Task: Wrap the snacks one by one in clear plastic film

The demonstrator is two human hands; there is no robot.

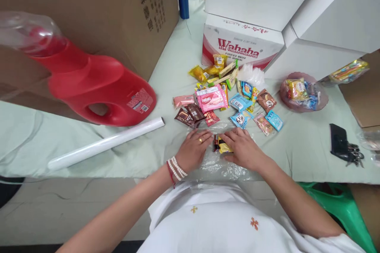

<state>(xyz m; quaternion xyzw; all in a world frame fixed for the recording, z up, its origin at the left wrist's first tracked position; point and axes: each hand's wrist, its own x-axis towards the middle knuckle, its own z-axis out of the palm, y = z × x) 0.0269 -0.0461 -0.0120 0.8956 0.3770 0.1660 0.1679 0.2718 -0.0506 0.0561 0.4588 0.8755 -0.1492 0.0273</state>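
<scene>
Resting flat and open on the clear plastic bag (221,169) at the near edge of the desk (297,146), the left hand (194,150) and right hand (243,148) flank two small snack packets (221,145), the right one touching them, and the slick film could well slide, tipping packets off the edge.

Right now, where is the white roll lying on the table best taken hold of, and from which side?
Grip the white roll around its middle, from above on the near side. It lies flat, long and thin, so a centre grip would balance it; the red jug crowds its far side.
</scene>
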